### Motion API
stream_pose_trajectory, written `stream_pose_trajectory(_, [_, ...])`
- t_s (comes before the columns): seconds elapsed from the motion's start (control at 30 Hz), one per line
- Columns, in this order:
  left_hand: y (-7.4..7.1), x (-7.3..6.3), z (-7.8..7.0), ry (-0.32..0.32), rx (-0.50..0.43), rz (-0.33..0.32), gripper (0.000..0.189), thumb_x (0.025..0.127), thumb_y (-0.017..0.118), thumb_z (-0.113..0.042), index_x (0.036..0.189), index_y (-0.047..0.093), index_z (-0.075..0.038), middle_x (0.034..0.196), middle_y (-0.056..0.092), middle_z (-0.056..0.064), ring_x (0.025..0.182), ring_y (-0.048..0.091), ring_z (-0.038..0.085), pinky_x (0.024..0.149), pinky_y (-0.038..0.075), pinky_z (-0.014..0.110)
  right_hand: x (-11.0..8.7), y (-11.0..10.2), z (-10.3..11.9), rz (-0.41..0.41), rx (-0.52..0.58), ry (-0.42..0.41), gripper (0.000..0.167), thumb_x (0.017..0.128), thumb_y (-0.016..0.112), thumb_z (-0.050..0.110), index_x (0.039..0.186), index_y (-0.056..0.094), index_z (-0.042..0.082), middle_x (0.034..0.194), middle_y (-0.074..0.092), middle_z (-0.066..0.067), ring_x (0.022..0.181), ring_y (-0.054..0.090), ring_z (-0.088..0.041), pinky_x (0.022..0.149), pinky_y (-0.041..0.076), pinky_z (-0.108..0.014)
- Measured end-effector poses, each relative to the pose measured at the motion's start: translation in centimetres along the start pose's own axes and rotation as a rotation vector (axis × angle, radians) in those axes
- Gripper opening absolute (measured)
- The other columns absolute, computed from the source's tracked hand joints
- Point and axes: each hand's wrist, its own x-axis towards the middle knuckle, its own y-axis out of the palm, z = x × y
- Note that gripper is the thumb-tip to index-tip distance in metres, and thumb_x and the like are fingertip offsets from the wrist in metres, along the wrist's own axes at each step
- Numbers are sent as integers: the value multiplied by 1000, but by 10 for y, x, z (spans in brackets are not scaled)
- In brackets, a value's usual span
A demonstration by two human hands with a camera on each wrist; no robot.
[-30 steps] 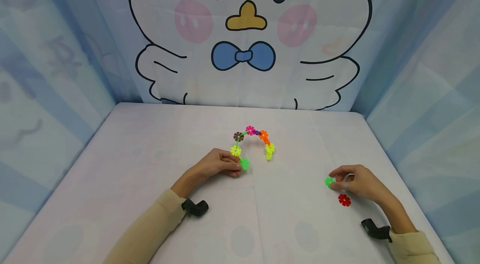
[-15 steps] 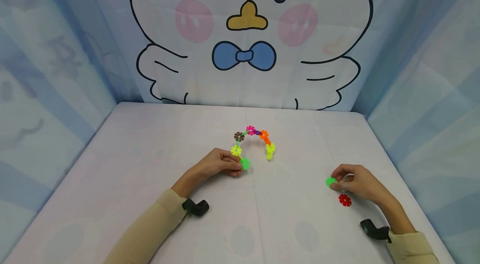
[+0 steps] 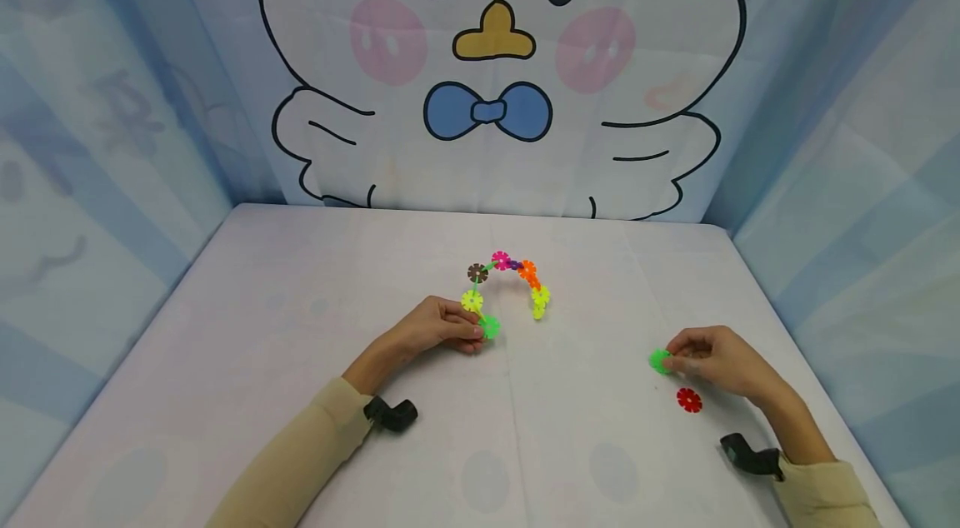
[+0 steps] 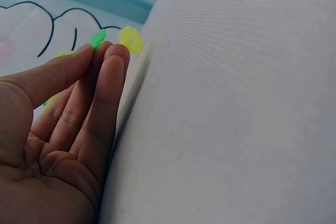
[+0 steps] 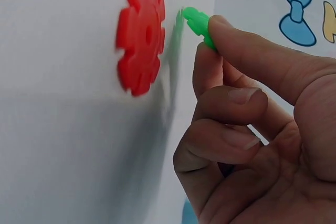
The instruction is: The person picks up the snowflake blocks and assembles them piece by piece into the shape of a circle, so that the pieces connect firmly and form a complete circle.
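Observation:
A curved chain of notched plastic snowflake discs lies mid-table, with pink (image 3: 501, 261), brown (image 3: 477, 273), orange (image 3: 527, 270) and yellow (image 3: 472, 301) pieces among its links. My left hand (image 3: 442, 326) pinches the green end disc (image 3: 490, 327) of this chain between thumb and fingers. Off to the right, my right hand (image 3: 716, 357) grips a loose green snowflake disc (image 3: 660, 361) by its edge. In the right wrist view that green disc (image 5: 198, 23) shows tilted between thumb and index finger, the other fingers curled. A red snowflake disc (image 3: 689, 400) lies flat just below this hand.
The white tabletop (image 3: 570, 428) reaches back to a cloth backdrop (image 3: 487, 170) printed with a cartoon bird. Blue patterned curtains (image 3: 847, 136) hang along both sides. A black wrist camera (image 3: 750, 459) sits at each cuff.
My right hand has turned the green disc, lifting it slightly, and its thumb and index finger have closed together on it. The left hand and the chain stay where they were.

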Motion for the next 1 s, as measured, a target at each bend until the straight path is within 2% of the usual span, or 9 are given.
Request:
stream_pose_trajectory(0.37, [-1,0,1,8,12,4,27,98,76,-8,119,69,7,96,83,13,83,81,14,80,68,30,17,12,21,-71,56,-56,16,96,79,21,101,75,7,86,70,-5,66,56,-6,57,51,-23])
stream_pose_trajectory(0.57, [0,0,1,14,9,8,27,97,76,-8,118,69,8,94,83,12,82,81,14,80,69,30,28,21,35,-79,97,-63,20,95,81,24,105,76,7,91,73,-6,69,58,-6,59,52,-22])
stream_pose_trajectory(0.77, [1,1,1,13,7,8,27,97,75,-8,119,68,8,94,83,12,82,80,14,80,69,30,40,34,48,-78,80,-69,19,94,82,27,104,78,11,94,75,-4,73,62,-9,62,55,-23])
stream_pose_trajectory(1.0, [1,0,0,10,10,-1,29,98,75,-8,121,68,8,96,83,13,82,80,14,80,69,30,55,50,74,-52,46,-109,15,94,82,27,103,82,14,96,77,-3,80,59,-14,64,53,-21])
